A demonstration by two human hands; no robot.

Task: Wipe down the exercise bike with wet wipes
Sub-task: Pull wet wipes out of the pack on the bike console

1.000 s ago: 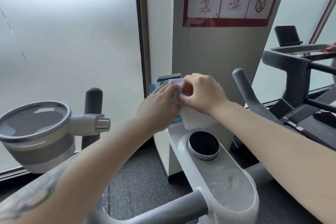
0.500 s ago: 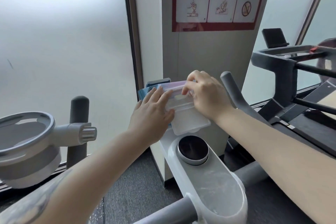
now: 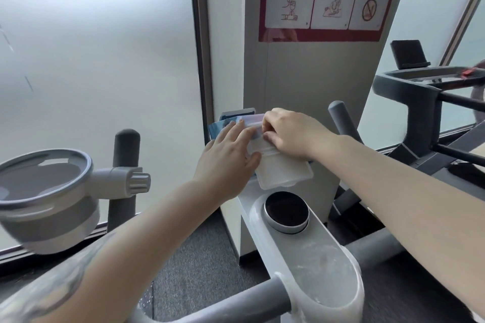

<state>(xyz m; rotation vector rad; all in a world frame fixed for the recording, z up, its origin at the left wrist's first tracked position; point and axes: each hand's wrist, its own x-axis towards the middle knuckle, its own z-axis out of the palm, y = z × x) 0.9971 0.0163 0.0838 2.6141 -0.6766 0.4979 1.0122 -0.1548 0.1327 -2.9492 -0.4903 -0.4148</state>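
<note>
- The wet wipes pack (image 3: 231, 124) sits at the front of the exercise bike console (image 3: 315, 252), mostly hidden under both hands; only its blue edge and open translucent lid (image 3: 283, 172) show.
- Left hand (image 3: 228, 157): grip loose, fingers straight and flat, pressing the pack down.
- Right hand (image 3: 291, 134): fingertips curled tight at the pack's opening, pinching something there, though what exactly is covered.
- Round black dial (image 3: 286, 211) just below the lid.
- Treadmill (image 3: 409, 92) at right, cut off by the frame.
</note>
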